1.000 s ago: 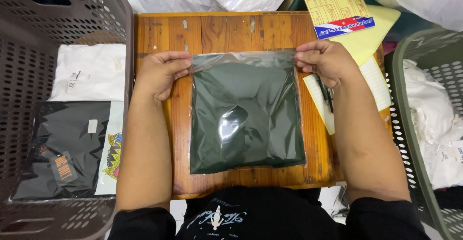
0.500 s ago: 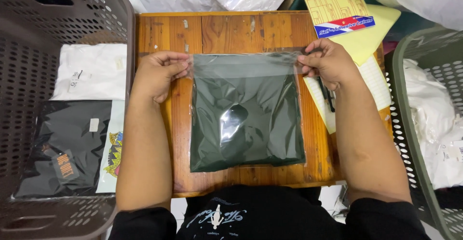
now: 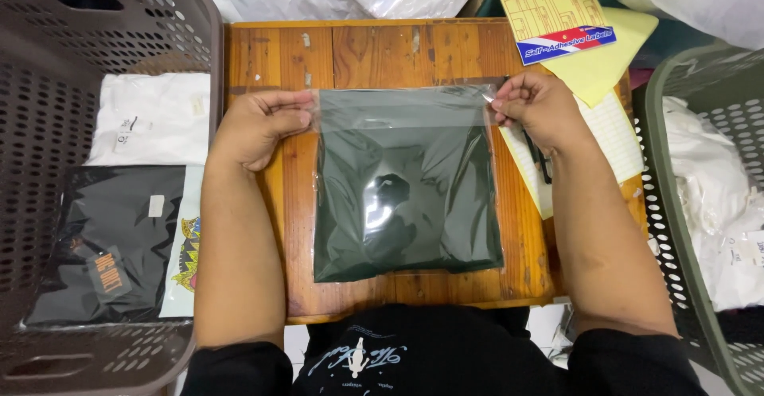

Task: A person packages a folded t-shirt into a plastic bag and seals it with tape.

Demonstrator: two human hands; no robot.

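Observation:
A clear plastic bag (image 3: 406, 185) holding a folded dark green garment lies flat in the middle of a small wooden table (image 3: 358, 54). My left hand (image 3: 259, 125) pinches the bag's upper left corner. My right hand (image 3: 537, 109) pinches the upper right corner at the flap. Both forearms rest along the bag's sides.
A brown plastic basket (image 3: 48, 62) on the left holds bagged white (image 3: 151, 117) and black (image 3: 111, 245) garments. A green basket (image 3: 684, 78) with white clothes stands on the right. Yellow label sheets (image 3: 557, 14), lined paper (image 3: 617, 137) and a pen lie at the table's right.
Both hands have slid slightly toward me along the bag's top edge, pressing the flap down; the bag itself stays in place.

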